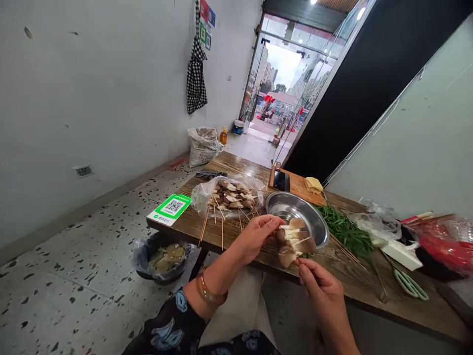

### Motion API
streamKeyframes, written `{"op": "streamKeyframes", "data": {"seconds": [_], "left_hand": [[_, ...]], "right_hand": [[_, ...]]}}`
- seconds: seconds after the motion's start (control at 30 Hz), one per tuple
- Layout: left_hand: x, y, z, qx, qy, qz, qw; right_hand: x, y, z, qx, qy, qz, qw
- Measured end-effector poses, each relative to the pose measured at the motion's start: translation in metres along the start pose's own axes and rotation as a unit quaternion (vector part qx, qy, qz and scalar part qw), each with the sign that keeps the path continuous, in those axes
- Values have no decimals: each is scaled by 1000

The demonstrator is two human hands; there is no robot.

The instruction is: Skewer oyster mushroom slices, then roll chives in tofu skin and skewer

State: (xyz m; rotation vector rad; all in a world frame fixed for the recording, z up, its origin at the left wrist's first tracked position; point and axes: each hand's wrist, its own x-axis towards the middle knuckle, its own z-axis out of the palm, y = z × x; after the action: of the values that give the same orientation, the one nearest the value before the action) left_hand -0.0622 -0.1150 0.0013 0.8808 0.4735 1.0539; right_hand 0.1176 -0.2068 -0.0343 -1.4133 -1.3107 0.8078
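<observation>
Between my hands, over the table's front edge, is a cluster of oyster mushrooms [295,242] with grey-brown caps and pale stems, lined up like a skewer. My left hand [258,237] pinches its upper left side by the stems. At the bottom end, my right hand [322,282] is closed with thumb and forefinger; the stick there is mostly hidden. Just behind stands a steel bowl [318,222], its inside partly covered by the mushrooms. To the left, a clear plastic bag [203,195] holds a pile of mushroom skewers [234,196], with bamboo sticks [222,229] poking toward me.
Right of the bowl lie green leaves [345,229], green-handled scissors [410,285] and plastic bags [449,241]. Behind it, a cutting board [297,186] carries a phone [281,181] and yellow sheets [314,185]. A QR-code sign [170,209] sits at the left corner above a lined bin [162,276].
</observation>
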Motion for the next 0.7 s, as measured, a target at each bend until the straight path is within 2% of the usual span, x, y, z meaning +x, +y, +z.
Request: {"op": "streamKeyframes", "data": {"seconds": [0.23,0.4,0.6,0.7], "left_hand": [[-14,7,-4,36,31,34,998],[-18,6,2,103,26,51,993],[-25,-4,19,91,-3,-1,996],[-28,-10,29,85,8,-20,996]], "right_hand": [[-10,-5,10,-11,-36,-17,999],[-20,-10,7,4,-24,-19,1000],[-27,-8,0,-21,-19,-79,996],[-27,-3,-2,-29,-23,-102,994]]}}
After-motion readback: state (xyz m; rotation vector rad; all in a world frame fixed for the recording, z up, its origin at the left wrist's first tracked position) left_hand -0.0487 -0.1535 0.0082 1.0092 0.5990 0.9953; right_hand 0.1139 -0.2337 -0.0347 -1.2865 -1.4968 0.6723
